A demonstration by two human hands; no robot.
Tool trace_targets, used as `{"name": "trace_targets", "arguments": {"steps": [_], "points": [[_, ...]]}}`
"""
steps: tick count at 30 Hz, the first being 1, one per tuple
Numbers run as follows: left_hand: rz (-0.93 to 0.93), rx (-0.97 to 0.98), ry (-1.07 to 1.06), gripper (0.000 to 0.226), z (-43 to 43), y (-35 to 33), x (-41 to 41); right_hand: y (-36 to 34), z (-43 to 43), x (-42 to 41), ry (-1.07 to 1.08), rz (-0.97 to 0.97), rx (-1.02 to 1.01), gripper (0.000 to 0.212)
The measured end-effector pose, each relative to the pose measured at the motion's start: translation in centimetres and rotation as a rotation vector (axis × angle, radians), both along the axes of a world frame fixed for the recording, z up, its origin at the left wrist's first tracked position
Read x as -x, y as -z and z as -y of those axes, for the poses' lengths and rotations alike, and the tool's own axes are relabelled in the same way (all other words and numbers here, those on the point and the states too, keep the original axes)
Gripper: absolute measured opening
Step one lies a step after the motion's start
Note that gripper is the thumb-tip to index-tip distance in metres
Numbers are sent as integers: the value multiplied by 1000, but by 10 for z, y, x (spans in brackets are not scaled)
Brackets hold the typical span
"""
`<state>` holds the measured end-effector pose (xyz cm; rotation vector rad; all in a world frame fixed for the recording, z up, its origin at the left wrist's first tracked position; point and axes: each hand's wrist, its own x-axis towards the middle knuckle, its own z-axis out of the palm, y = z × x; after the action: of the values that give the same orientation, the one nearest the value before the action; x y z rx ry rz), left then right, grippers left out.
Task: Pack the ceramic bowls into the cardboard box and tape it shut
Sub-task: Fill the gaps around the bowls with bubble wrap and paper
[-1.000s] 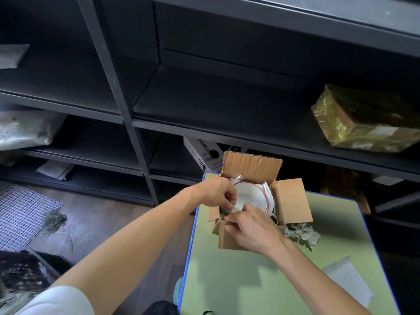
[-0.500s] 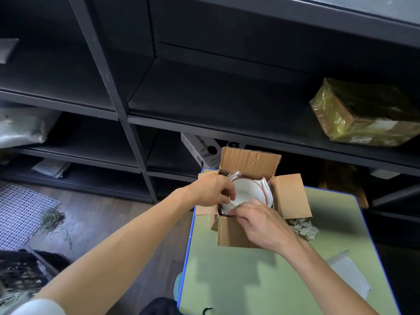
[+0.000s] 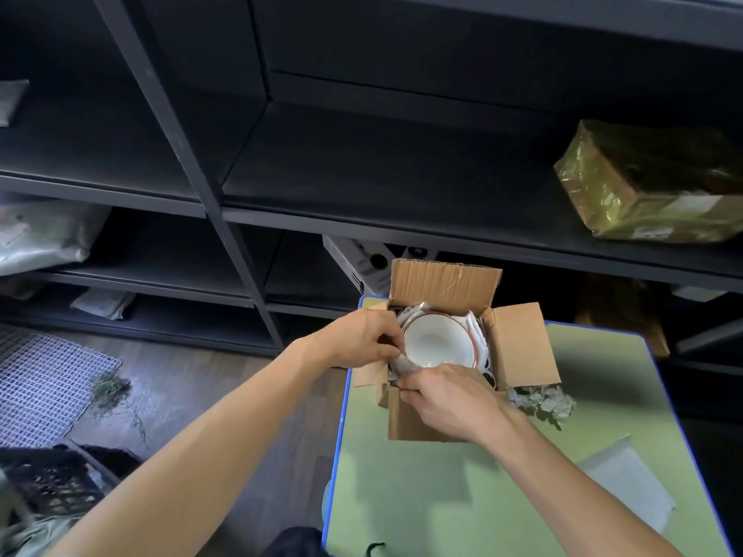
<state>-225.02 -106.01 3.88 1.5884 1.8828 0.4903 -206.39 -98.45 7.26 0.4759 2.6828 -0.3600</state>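
Both hands have shifted to the near-left corner of the corrugated cardboard box (image 3: 520, 343) on the green worktop (image 3: 442, 500), left hand (image 3: 360, 339) and right hand (image 3: 450, 396) each with a curled grip pinching crumpled grey paper (image 3: 403, 364) beside the smooth, round white bowl (image 3: 436, 342) inside.

I see a flat white bag (image 3: 627, 488) on my green table (image 3: 442, 500), near right. The dark shelves (image 3: 362, 162) far off hold a shiny gold parcel (image 3: 651, 186) on the right. A white grid mat (image 3: 44, 379) lies on the floor (image 3: 193, 379), left.
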Motion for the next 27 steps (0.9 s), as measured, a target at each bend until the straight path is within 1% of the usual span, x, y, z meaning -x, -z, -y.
{"name": "trace_targets", "arguments": {"steps": [4,7,10,17,20,27], "points": [[5,0,-5,10,0,0,0,-2,0,-4,-14,-30,19,24],[3,-37,-18,12,3,2,-2,-4,-3,-16,22,-100,-20,28],[-18,-61,-31,14,4,3,-5,-2,-8,-23,38,-128,-35,28],[-88,-62,-27,15,5,1,-14,-6,-1,-17,35,-144,-15,29],[-119,-71,-38,15,3,0,-18,-7,5,-15,50,-121,-9,29],[-67,-67,-52,14,6,2,-20,-5,10,-16,106,-90,-47,29]]}}
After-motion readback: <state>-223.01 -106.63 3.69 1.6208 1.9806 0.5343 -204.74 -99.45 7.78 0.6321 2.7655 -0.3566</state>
